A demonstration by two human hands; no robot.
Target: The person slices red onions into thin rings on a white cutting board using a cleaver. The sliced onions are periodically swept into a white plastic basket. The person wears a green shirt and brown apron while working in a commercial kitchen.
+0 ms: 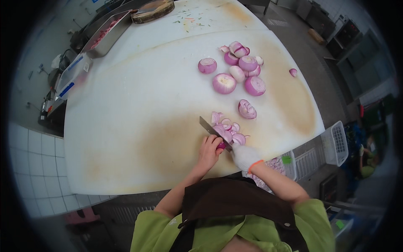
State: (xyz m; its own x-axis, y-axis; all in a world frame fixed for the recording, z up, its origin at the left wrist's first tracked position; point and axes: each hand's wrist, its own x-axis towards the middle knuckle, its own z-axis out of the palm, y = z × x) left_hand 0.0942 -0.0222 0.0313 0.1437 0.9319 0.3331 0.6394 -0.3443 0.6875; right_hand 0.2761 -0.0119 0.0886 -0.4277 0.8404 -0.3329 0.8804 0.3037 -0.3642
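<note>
My right hand [244,156], in a white glove with an orange cuff, is closed round the handle of a kitchen knife [211,129]. The handle is hidden in the glove, and the blade points away to the far left. Close against the blade's left side, my bare left hand [208,150] presses its fingers on a piece of red onion [221,145], mostly covered by them. Sliced onion [227,125] lies heaped just beyond the blade. A cut onion chunk [247,109] rests past that heap, and several peeled red onions [247,63] sit farther off.
The white cutting table [138,96] has brownish stains. At its far left are a metal tray [110,37] of reddish pieces, a clear plastic box [74,76] and a round wooden board [152,10]. Below the near edge, chopped onion [262,176] fills a container; a white basket [335,143] stands right.
</note>
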